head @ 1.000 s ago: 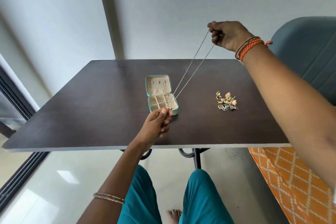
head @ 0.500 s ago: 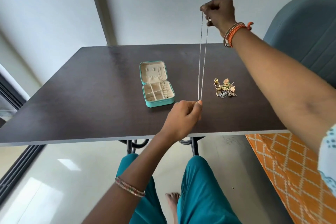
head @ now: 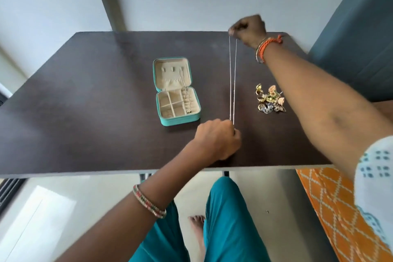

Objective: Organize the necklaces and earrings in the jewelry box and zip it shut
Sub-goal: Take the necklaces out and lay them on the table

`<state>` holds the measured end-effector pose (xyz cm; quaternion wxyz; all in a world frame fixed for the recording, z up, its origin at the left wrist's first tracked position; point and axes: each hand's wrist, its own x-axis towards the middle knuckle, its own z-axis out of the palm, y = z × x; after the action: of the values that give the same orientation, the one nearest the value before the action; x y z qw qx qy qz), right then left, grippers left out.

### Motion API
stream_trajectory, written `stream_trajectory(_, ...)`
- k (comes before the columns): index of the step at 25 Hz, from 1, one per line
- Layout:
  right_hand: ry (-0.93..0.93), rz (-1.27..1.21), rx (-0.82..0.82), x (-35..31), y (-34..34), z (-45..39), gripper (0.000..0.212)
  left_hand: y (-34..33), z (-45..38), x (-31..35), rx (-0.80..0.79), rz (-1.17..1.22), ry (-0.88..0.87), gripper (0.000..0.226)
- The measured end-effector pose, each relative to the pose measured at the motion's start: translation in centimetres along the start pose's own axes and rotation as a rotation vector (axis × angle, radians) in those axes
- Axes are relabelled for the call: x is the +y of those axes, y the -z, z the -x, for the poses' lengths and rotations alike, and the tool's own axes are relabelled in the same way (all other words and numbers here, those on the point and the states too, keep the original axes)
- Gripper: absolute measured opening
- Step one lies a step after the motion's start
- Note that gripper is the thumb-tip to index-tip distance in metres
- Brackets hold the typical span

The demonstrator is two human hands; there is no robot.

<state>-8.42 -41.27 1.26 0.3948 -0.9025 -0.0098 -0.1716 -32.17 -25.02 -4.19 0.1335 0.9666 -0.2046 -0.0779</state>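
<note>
A teal jewelry box (head: 178, 119) lies open on the dark table (head: 85, 102), its cream lid flat behind the divided tray; a thin chain drapes from lid to tray inside. A silver necklace (head: 232, 83) is stretched taut as a doubled strand to the right of the box. My right hand (head: 248, 30) pinches its far end above the table's back edge. My left hand (head: 219, 138) pinches its near end close to the table's front. A heap of gold and silver earrings (head: 269, 100) lies right of the necklace, under my right forearm.
A blue-grey chair (head: 357, 49) stands at the right. Orange patterned fabric (head: 331, 208) lies below the table's front right corner. My teal-clad legs and bare foot are under the front edge. A grey wall with a vertical strip rises behind.
The necklace has swung from slanting over the box to a straight line right of it. My left hand moved right, away from the box. My right hand came down lower.
</note>
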Motion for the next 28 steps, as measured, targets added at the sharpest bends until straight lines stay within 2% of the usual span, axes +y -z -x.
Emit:
stream_trajectory(3, -0.073, -0.011, -0.056, 3.7, -2.8, -1.1, 0.022, 0.1, -1.5, 0.6, -0.085, 0.048, 0.101, 0.038)
stream_trajectory(8, -0.121, 0.046, -0.202, 6.4, -5.9, -1.8, 0.016, 0.8, -3.0, -0.1, -0.208, 0.114, 0.131, 0.035)
stream_trajectory(14, -0.070, 0.113, -0.331, 6.2, -6.0, -3.1, 0.019, 1.8, -5.0, 0.1, -0.330, -0.099, 0.057, 0.049)
stream_trajectory(18, -0.071, 0.118, -0.352, 6.3, -5.9, -2.8, 0.008, 2.1, -4.1, 0.6, -0.373, -0.185, 0.009, 0.049)
stream_trajectory(20, -0.056, 0.141, -0.402, 5.9, -5.6, -2.6, 0.006, 2.6, -2.4, 0.5, -0.303, -0.173, 0.019, 0.051)
stream_trajectory(22, -0.057, 0.171, -0.470, 5.4, -5.2, -2.5, 0.007, 2.8, -1.3, -0.8, -0.008, -0.110, -0.022, 0.043)
stream_trajectory(23, -0.057, 0.181, -0.487, 5.3, -5.0, -2.4, 0.017, 2.5, -1.0, -1.6, 0.161, -0.053, -0.099, 0.036)
stream_trajectory(24, -0.062, 0.185, -0.491, 5.3, -4.8, -2.3, 0.023, 2.0, -0.8, -2.4, 0.264, -0.011, -0.199, 0.031)
stream_trajectory(26, -0.063, 0.189, -0.475, 5.7, -4.8, -2.4, 0.029, -0.1, -0.6, -3.7, 0.272, -0.063, -0.367, 0.037)
stream_trajectory(28, -0.070, 0.171, -0.458, 6.1, -5.0, -2.6, 0.030, -2.2, -0.1, -4.3, 0.234, -0.099, -0.430, 0.043)
